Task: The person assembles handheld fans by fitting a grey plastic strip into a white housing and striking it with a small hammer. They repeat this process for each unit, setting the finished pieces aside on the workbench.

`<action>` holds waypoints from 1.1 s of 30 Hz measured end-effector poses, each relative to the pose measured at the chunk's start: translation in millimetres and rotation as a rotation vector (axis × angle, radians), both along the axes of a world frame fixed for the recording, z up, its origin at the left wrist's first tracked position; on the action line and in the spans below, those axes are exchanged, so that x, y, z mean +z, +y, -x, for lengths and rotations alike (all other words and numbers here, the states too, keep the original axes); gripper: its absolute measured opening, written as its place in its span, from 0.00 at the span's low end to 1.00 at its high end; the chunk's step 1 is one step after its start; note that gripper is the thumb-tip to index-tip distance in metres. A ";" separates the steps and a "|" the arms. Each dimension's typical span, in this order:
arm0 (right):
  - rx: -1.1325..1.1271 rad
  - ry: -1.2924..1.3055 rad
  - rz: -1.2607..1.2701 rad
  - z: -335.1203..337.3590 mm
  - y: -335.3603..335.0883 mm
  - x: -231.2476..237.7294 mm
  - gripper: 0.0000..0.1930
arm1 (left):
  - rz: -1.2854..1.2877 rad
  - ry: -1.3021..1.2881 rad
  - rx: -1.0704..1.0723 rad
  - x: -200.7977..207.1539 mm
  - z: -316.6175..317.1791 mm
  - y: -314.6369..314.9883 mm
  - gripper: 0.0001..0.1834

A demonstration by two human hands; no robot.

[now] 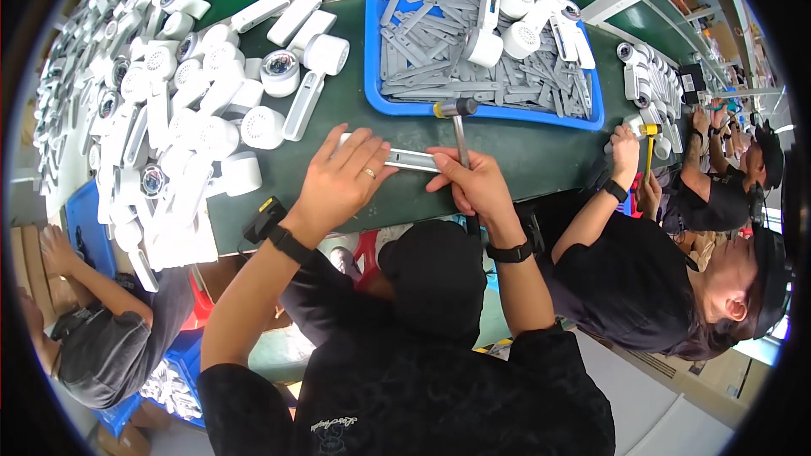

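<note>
Head view: a slim white-and-grey plastic piece (412, 160) is clasped by the left hand (348, 171) and pinched by the right hand (478, 182), where a metal-shafted hammer (459, 132) is also gripped, over the green tabletop (405, 196); beyond, grey plastic strips (411, 44) are heaped in a blue tray (541, 121)

Head-worn fisheye, wide view, facing down, near workbench (549, 154)

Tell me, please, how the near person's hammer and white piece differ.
The hammer has a dark-and-yellow head; the white piece has a grey strip. The hammer is in the right hand alone; the white piece reaches the left hand too. The hammer points forward; the white piece lies crosswise. The right hand holds both.
</note>
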State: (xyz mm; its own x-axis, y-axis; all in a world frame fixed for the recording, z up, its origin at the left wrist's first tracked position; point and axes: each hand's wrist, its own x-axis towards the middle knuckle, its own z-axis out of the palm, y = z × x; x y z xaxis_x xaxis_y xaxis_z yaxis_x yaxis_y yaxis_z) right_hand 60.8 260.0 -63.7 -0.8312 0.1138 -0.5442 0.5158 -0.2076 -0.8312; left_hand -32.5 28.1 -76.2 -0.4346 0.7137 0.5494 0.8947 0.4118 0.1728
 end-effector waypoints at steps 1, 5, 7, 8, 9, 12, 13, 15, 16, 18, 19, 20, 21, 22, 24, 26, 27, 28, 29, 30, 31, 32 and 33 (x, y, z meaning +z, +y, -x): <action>-0.007 0.002 0.001 -0.3 -0.1 -0.3 0.17 | 0.001 0.002 -0.007 6.3 0.9 2.9 0.19; 0.004 -0.002 -0.034 0.7 -2.1 -1.0 0.18 | -0.011 0.009 -0.130 14.5 4.7 15.3 0.16; -0.004 -0.001 -0.035 1.0 -2.7 0.1 0.18 | 0.013 -0.017 -0.209 12.3 7.0 19.7 0.15; -0.013 0.007 -0.037 0.6 -2.2 1.4 0.18 | 0.033 -0.080 -0.219 13.6 7.5 20.8 0.13; -0.021 0.015 -0.039 -1.0 -1.3 2.1 0.18 | 0.052 -0.144 -0.229 14.8 7.5 21.9 0.12; 0.024 0.077 -0.137 -7.6 2.0 -3.8 0.20 | 0.043 -0.147 -0.247 12.7 9.3 25.5 0.13; 0.027 0.076 -0.136 -13.1 1.3 -1.6 0.20 | 0.044 -0.148 -0.244 11.3 11.0 23.7 0.13; -0.190 0.278 -0.019 -38.2 2.2 14.9 0.22 | 0.024 -0.136 -0.230 9.0 9.0 20.2 0.13; -0.187 0.273 -0.021 -49.4 8.4 20.7 0.22 | 0.022 -0.141 -0.227 9.8 7.3 20.1 0.13; -0.074 0.176 0.133 -70.7 18.7 38.2 0.24 | -0.005 -0.097 -0.236 14.2 7.1 22.5 0.13; -0.050 0.112 0.083 -76.2 15.2 44.1 0.24 | -0.011 -0.110 -0.235 11.8 7.1 22.9 0.13; -0.054 0.109 0.082 -79.3 11.5 46.2 0.24 | -0.011 -0.114 -0.239 10.1 6.9 22.4 0.13; -0.024 0.105 0.058 -81.3 6.7 46.9 0.24 | -0.005 -0.112 -0.234 9.1 6.8 21.4 0.13; 0.007 0.103 0.033 -82.5 2.6 48.3 0.24 | 0.002 -0.110 -0.228 9.2 6.7 21.3 0.13; -0.011 0.132 0.064 -82.8 -5.4 46.2 0.23 | 0.004 -0.079 -0.236 10.3 7.4 22.0 0.15; -0.014 0.118 -0.100 -79.1 -12.2 28.0 0.23 | 0.006 -0.046 -0.252 10.8 8.8 25.1 0.16; 0.043 0.239 -0.350 -77.1 -10.6 0.1 0.22 | 0.011 -0.052 -0.253 11.1 9.1 27.0 0.16; 0.052 0.239 -0.341 -75.6 -13.1 6.9 0.22 | 0.023 -0.059 -0.238 9.0 8.5 22.1 0.16; 0.035 0.182 -0.227 -71.7 -11.2 26.3 0.23 | 0.022 -0.059 -0.232 7.1 9.1 21.3 0.16; 0.009 0.117 -0.113 -72.2 -11.9 47.3 0.23 | 0.020 -0.062 -0.234 7.7 7.2 20.0 0.16; 0.006 0.149 -0.038 -72.8 -12.4 63.5 0.23 | 0.017 -0.057 -0.235 9.0 7.8 20.7 0.16; 0.005 0.150 -0.040 -71.0 -12.5 52.0 0.23 | 0.015 -0.055 -0.236 9.4 7.7 21.4 0.16; 0.056 0.135 -0.144 -67.4 -12.7 29.9 0.23 | 0.007 -0.084 -0.235 9.6 7.1 22.6 0.14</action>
